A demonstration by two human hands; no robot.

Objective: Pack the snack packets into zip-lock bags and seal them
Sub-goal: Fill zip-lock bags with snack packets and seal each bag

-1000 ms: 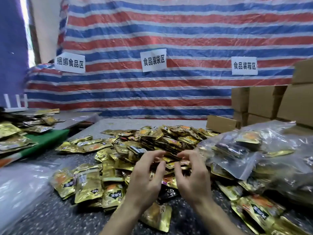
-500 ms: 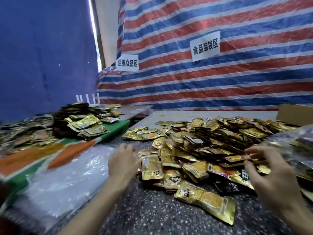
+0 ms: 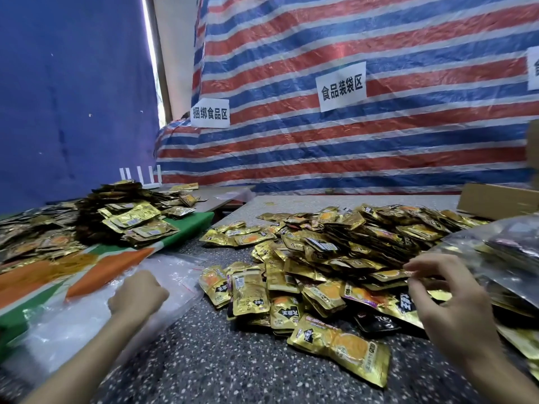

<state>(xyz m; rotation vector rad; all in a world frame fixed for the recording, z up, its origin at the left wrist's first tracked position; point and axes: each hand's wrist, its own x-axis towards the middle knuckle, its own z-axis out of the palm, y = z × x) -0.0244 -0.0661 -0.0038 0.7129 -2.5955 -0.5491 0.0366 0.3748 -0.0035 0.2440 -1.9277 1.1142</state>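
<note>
Striped tarpaulin backdrop, speckled worktable

A red, white and blue striped tarpaulin (image 3: 364,153) spans the far side and bears a middle paper sign (image 3: 341,86) and a left paper sign (image 3: 210,113). A blue sheet (image 3: 73,97) hangs at the left. A cardboard box (image 3: 495,201) sits far right on the speckled table (image 3: 218,363). A green, white and orange cloth (image 3: 110,269) covers the left table.

The left grip (image 3: 137,295) is down on the clear bags (image 3: 73,325) at the left, knuckles up, fingers curled under and out of sight. The right grip (image 3: 446,301) sits at the near right edge of the packet pile (image 3: 335,246), thumb and forefinger pinching a gold packet (image 3: 388,275). The pile spreads across the speckled worktop (image 3: 204,360). A filled bag (image 3: 501,249) bulges in at the right edge. Over on the left, a second pile (image 3: 125,220) lies on a green cloth (image 3: 192,225), with a striped tarp (image 3: 350,158) behind it all.
</note>
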